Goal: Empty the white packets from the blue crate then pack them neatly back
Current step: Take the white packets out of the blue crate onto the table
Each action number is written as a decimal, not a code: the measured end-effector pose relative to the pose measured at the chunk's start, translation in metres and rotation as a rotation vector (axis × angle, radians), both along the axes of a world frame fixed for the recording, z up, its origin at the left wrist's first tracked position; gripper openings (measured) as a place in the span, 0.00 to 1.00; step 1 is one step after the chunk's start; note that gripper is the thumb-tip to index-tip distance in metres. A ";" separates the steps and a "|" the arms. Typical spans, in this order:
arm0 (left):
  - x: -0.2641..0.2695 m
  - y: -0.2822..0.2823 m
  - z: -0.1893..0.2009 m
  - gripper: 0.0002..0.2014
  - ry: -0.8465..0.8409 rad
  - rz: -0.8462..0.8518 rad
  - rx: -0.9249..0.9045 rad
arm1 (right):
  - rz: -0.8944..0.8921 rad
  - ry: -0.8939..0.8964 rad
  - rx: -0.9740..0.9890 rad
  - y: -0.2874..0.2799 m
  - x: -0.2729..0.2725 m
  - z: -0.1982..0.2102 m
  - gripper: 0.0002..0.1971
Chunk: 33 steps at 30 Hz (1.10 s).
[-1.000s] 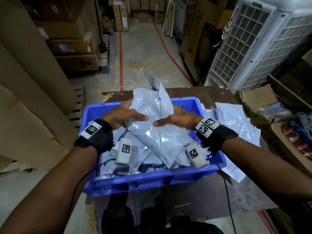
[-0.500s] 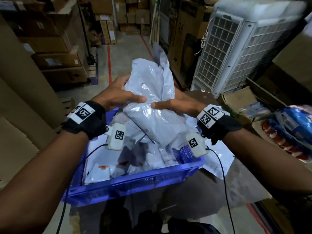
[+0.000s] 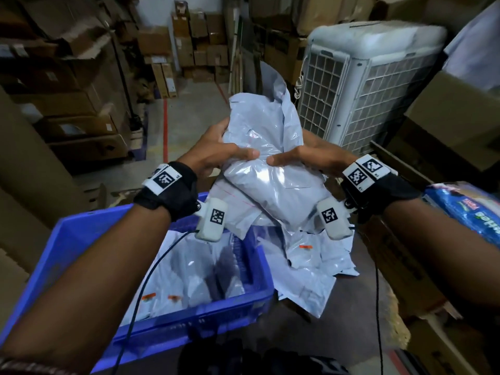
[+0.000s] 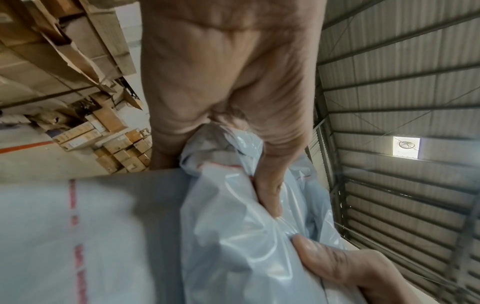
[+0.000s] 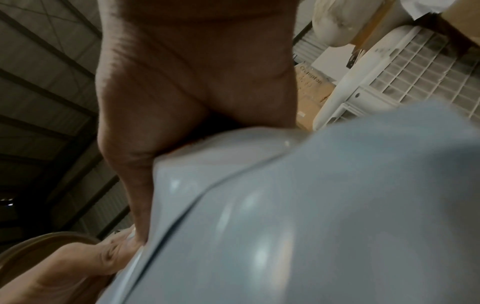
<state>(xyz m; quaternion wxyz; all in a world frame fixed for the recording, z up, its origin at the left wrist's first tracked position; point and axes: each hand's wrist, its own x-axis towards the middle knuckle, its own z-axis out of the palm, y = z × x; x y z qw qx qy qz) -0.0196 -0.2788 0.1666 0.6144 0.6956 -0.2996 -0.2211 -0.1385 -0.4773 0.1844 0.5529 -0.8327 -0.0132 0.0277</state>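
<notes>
Both hands hold a bundle of white plastic packets (image 3: pixel 266 163) lifted above the table, past the right end of the blue crate (image 3: pixel 67 239). My left hand (image 3: pixel 221 150) grips the bundle's left side, thumb on the front. My right hand (image 3: pixel 305 158) grips the right side the same way. In the left wrist view my left hand (image 4: pixel 262 185) pinches crinkled white plastic (image 4: pixel 233 236). The right wrist view shows my right hand (image 5: pixel 145 185) against the smooth packet (image 5: pixel 311 205). More white packets (image 3: pixel 189 274) lie in the crate, and others (image 3: pixel 313 261) are heaped on the table to its right.
A white air cooler (image 3: pixel 365 85) stands behind the table at the right. Cardboard boxes (image 3: pixel 81 117) are stacked at the left and far back. A blue printed pack (image 3: pixel 470 209) and brown cartons (image 3: pixel 460 117) sit at the right. A red floor line (image 3: pixel 165 131) runs along the aisle.
Both hands have lifted the bundle of packets up out of the crate and carried it to the right, over the heap on the table. The head view has swung right.
</notes>
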 end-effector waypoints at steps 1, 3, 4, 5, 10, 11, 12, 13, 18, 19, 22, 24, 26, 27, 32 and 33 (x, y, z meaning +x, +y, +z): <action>-0.003 -0.013 -0.002 0.38 0.014 -0.002 -0.001 | -0.006 0.016 0.002 -0.012 -0.003 -0.001 0.32; -0.009 -0.036 -0.010 0.38 0.068 -0.012 -0.008 | -0.011 0.052 0.014 -0.035 -0.009 -0.007 0.31; -0.013 -0.047 -0.014 0.37 0.103 -0.027 -0.013 | -0.010 0.072 0.025 -0.046 -0.012 -0.011 0.30; -0.016 -0.058 -0.020 0.36 0.129 -0.043 -0.016 | -0.016 0.090 0.040 -0.058 -0.014 -0.018 0.30; -0.026 -0.100 -0.056 0.34 0.150 -0.024 0.048 | -0.063 0.197 0.132 -0.100 -0.025 -0.059 0.30; -0.027 -0.107 -0.065 0.35 0.158 -0.023 0.066 | -0.069 0.220 0.149 -0.106 -0.026 -0.068 0.30; -0.026 -0.112 -0.075 0.36 0.167 -0.018 0.084 | -0.073 0.249 0.161 -0.110 -0.028 -0.075 0.29; -0.027 -0.117 -0.085 0.36 0.178 -0.016 0.101 | -0.074 0.276 0.173 -0.115 -0.029 -0.083 0.28; -0.039 -0.132 -0.121 0.34 0.223 0.020 0.179 | -0.037 0.340 0.238 -0.130 -0.032 -0.128 0.26; -0.040 -0.134 -0.128 0.33 0.232 0.035 0.204 | -0.037 0.343 0.254 -0.130 -0.033 -0.135 0.27; -0.039 -0.133 -0.148 0.38 0.262 0.089 0.291 | -0.089 0.243 0.183 -0.129 -0.032 -0.161 0.40; -0.033 -0.133 -0.159 0.46 0.251 0.142 0.372 | -0.151 0.157 0.052 -0.126 -0.026 -0.178 0.56; -0.030 -0.133 -0.168 0.57 0.214 0.185 0.456 | -0.182 0.100 -0.048 -0.122 -0.017 -0.195 0.64; -0.028 -0.132 -0.172 0.63 0.193 0.194 0.506 | -0.195 0.078 -0.106 -0.120 -0.014 -0.202 0.64; -0.028 -0.131 -0.184 0.64 -0.002 0.154 0.870 | -0.251 0.081 -0.342 -0.103 -0.010 -0.229 0.62; -0.030 -0.131 -0.184 0.62 -0.044 0.135 0.927 | -0.261 0.088 -0.401 -0.100 -0.009 -0.233 0.59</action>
